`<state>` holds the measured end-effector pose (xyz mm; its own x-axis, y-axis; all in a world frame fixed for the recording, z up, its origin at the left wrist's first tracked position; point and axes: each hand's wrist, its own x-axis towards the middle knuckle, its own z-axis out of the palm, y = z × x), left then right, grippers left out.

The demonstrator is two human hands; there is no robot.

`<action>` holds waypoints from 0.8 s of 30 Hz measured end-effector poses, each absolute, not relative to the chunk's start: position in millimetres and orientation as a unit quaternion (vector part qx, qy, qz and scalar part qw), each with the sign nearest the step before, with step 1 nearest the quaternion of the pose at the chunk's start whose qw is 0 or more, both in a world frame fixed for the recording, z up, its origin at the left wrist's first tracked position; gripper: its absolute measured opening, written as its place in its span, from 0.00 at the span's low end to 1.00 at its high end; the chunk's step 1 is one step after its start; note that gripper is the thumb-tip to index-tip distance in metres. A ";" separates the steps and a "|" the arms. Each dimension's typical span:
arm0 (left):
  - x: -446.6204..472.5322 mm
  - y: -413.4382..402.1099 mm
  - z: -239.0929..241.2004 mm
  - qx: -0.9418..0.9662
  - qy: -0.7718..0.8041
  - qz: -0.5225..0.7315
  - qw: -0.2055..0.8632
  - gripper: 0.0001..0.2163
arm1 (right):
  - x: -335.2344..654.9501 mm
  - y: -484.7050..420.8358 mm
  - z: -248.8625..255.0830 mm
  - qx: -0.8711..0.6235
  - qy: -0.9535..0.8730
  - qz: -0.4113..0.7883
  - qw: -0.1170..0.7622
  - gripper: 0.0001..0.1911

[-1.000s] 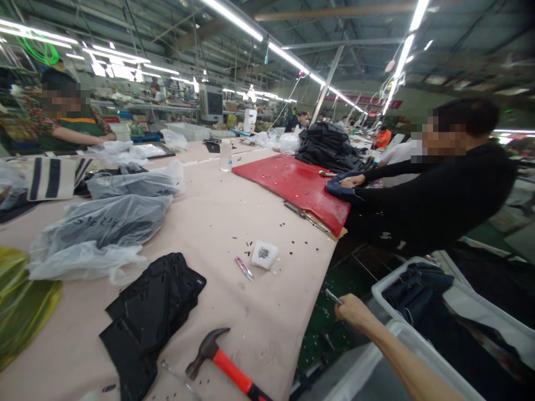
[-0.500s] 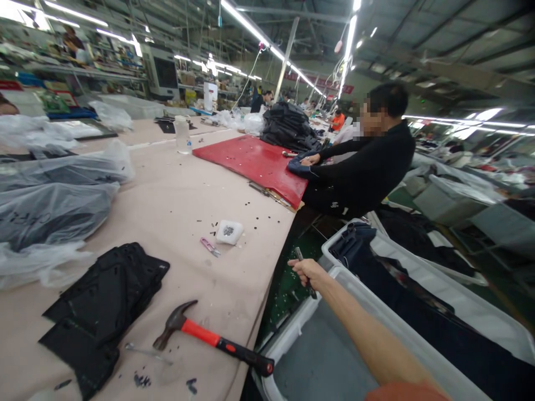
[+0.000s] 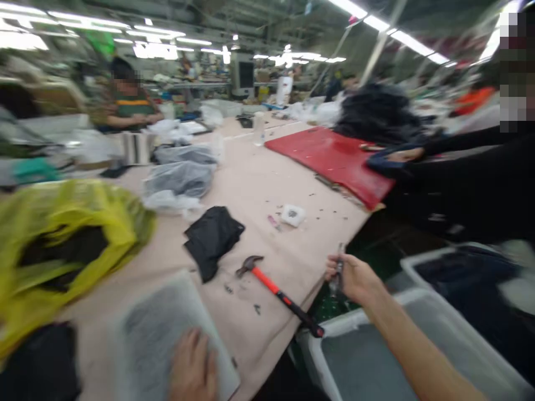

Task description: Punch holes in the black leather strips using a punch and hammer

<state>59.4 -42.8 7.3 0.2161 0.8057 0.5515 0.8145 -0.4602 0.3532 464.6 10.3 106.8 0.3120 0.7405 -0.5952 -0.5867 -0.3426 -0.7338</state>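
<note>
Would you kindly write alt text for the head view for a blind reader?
The right hand grips a slim metal tool beyond the table edge; the left hand rests on a grey packet. A hammer lies between them.

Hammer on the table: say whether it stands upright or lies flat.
Lying flat. The hammer rests on its side on the table, untouched; the right hand beside it grips a slim metal tool.
</note>
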 end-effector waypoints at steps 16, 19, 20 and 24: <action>17.3 -120.2 62.0 -0.361 -0.710 -0.466 -0.385 0.13 | 143.8 15.2 107.3 -0.409 -0.302 0.803 0.311 0.24; -2.0 -108.3 75.3 -0.299 -0.680 -0.492 -0.455 0.17 | 117.8 9.9 100.9 -0.430 -0.338 0.790 0.277 0.24; -6.2 -104.8 79.1 -0.292 -0.665 -0.495 -0.476 0.18 | 111.9 8.0 99.9 -0.432 -0.348 0.787 0.271 0.24; -15.1 -96.1 89.8 -0.264 -0.608 -0.480 -0.575 0.19 | 97.4 2.4 98.7 -0.454 -0.363 0.767 0.272 0.23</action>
<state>-15.1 -96.1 89.8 -0.1999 0.8724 -0.4459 -0.2312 0.4003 0.8867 97.4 2.4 98.7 -0.4412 0.7462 -0.4985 -0.0870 -0.5885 -0.8038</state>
